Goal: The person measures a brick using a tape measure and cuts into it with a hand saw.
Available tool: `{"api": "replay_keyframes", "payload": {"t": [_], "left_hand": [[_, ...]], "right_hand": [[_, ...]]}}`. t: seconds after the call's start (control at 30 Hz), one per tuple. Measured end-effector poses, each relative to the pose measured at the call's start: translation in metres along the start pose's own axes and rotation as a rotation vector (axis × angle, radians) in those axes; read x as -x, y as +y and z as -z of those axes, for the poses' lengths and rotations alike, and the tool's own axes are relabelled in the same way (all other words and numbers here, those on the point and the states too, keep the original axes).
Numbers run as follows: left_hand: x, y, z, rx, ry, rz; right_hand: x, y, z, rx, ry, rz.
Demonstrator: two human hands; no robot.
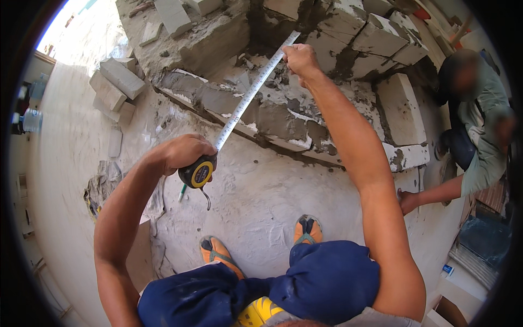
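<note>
My left hand is closed round the black and yellow case of a tape measure, with a dark wrist strap hanging from it. The white blade runs out from the case, up and to the right, over a low wall of grey blocks daubed with mortar. Near the blade's far end, my right hand pinches it between thumb and fingers. The tip of the blade reaches a little past those fingers, toward the dark inner corner of the blockwork. A green, pen-like stick shows just below the case.
Loose pale blocks are stacked at the left, with a crumpled cloth or sack below them. More blocks form a wall at the back right. Another person sits at the right, one foot near my right arm. Plastic bottles stand far left.
</note>
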State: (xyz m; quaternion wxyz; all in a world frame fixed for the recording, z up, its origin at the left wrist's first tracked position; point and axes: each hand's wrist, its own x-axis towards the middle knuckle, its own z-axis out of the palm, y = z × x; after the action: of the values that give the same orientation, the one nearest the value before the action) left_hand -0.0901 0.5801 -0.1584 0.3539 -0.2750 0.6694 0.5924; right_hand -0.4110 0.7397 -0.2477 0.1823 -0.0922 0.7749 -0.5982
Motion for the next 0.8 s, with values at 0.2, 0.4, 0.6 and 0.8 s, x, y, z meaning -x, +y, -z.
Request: {"api": "replay_keyframes", "payload": {"t": [0.2, 0.4, 0.6, 0.8], "left_hand": [[-0.008, 0.008, 0.006, -0.07, 0.031, -0.021], [-0.016, 0.005, 0.012, -0.109, -0.001, -0.039], [-0.025, -0.003, 0.013, -0.145, 0.015, -0.032], [-0.031, -0.004, 0.013, -0.122, 0.009, 0.018]], "right_hand": [[-0.002, 0.0, 0.004, 0.029, -0.03, -0.024], [-0.009, 0.003, 0.006, 0.041, -0.033, -0.032], [-0.015, 0.008, 0.005, -0.036, -0.033, -0.014], [-0.017, 0.012, 0.006, -0.044, -0.069, 0.022]]}}
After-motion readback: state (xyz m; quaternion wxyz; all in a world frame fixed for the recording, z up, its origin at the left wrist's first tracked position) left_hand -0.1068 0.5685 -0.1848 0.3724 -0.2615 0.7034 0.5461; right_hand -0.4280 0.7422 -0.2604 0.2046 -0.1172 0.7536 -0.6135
